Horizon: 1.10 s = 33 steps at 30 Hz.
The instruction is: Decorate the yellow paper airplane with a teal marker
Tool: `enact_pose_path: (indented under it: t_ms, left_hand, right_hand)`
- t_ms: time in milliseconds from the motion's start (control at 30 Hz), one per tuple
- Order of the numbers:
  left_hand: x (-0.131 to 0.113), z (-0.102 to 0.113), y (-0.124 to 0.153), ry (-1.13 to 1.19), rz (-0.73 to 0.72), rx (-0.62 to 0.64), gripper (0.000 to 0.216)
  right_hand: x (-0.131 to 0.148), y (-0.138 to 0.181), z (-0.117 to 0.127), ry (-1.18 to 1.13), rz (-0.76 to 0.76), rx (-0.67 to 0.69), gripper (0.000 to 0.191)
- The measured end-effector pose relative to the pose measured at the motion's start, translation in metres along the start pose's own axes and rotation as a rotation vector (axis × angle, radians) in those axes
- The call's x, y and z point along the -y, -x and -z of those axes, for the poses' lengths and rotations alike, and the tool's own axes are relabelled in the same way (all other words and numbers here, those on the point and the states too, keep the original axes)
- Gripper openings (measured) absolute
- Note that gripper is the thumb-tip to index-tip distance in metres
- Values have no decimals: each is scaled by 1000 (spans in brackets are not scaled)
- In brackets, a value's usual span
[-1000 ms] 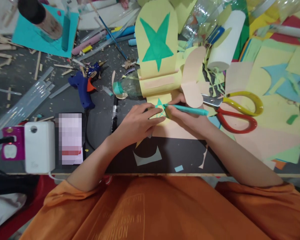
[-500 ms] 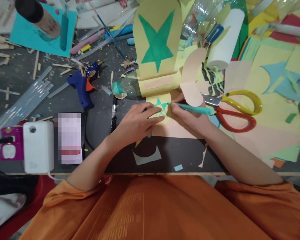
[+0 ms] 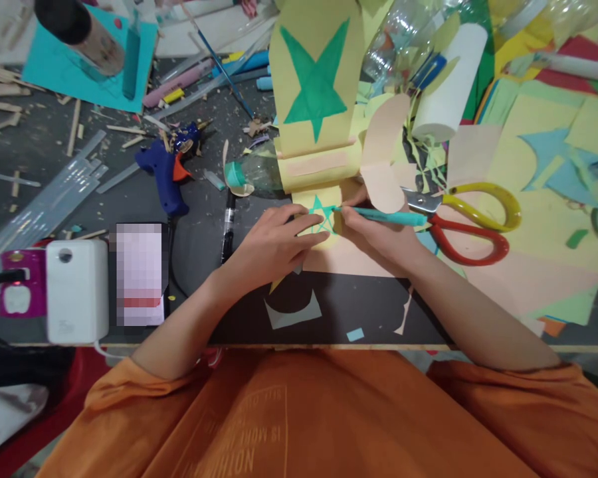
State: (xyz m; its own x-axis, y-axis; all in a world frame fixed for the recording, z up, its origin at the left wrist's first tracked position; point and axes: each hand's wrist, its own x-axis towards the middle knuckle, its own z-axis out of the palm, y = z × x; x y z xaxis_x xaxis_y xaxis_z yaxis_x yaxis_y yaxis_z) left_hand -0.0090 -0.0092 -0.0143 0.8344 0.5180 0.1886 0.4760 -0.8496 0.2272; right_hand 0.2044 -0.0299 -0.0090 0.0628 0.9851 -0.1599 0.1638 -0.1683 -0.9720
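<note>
Two bare hands in head view, both at the small yellow flap (image 3: 329,196) around the middle of the dark table (image 3: 249,318). Left hand (image 3: 269,240): released, nothing gripped, fingers spread over the flap's left part. Right hand (image 3: 376,232): grasping teal marker (image 3: 391,216) close to its tip; tip at the right point of a small green star outline (image 3: 317,204) on the flap. Flap sits just below a yellow paper band (image 3: 319,176) over a clear bottle (image 3: 265,171) on its side, teal cap (image 3: 235,175) to the left. Beyond the band: tall yellow panel with filled green star (image 3: 316,79). Rounded pink cutout (image 3: 385,149) right of the band. Scissors (image 3: 441,226) just beside right hand, handles pointing right. Black marker (image 3: 228,229) near left hand; blue glue gun (image 3: 163,172) farther left; phone (image 3: 139,275) and white box (image 3: 77,292) near front edge
</note>
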Motion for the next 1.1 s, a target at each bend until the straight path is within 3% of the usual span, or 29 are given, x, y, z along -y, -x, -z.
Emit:
enact_pose_path:
  t_ms: [233, 467, 633, 1100]
  left_hand:
    - [0, -1, -1, 46, -20, -48, 22]
    - [10, 10, -3, 237, 12, -29, 26]
    - [15, 16, -3, 288, 4, 10, 28]
    - [11, 15, -4, 255, -12, -56, 33]
  right_hand:
    - [-8, -8, 6, 90, 57, -71, 10]
    - [-7, -14, 13, 39, 151, 77, 25]
    - [0, -9, 13, 82, 144, 169, 12]
    - [-1, -8, 6, 6, 142, 197, 9]
